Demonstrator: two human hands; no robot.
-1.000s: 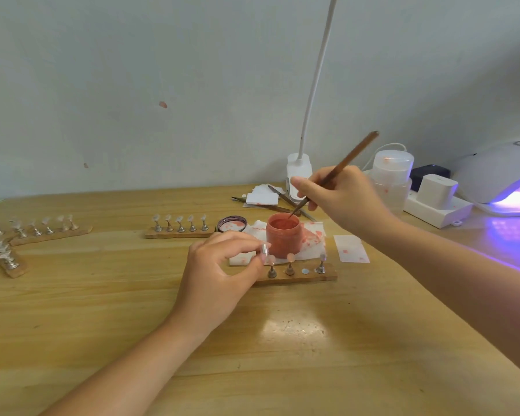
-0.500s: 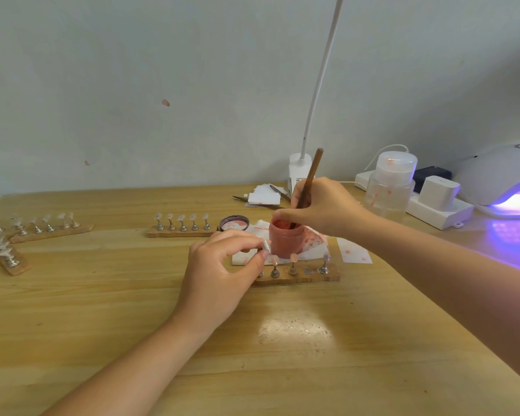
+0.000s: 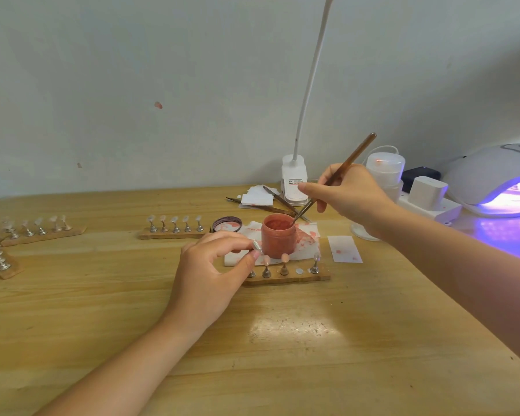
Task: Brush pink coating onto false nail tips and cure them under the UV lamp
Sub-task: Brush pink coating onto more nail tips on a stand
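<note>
The right hand (image 3: 347,198) is gripping a slim brown wooden brush (image 3: 336,175), dipping into the open pink jar (image 3: 278,235); just beside the jar, the left hand (image 3: 213,274) is pinching a clear false nail tip (image 3: 256,245).

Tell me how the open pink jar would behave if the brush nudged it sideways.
The pink jar looks squat and wide, so it would probably slide rather than tip. It sits on a stained paper towel, which may drag along. With no lid on, coating could spill.

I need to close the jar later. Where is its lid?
In the head view, the lid lies on the table left of the pink jar, just right of the middle nail stand.
</note>
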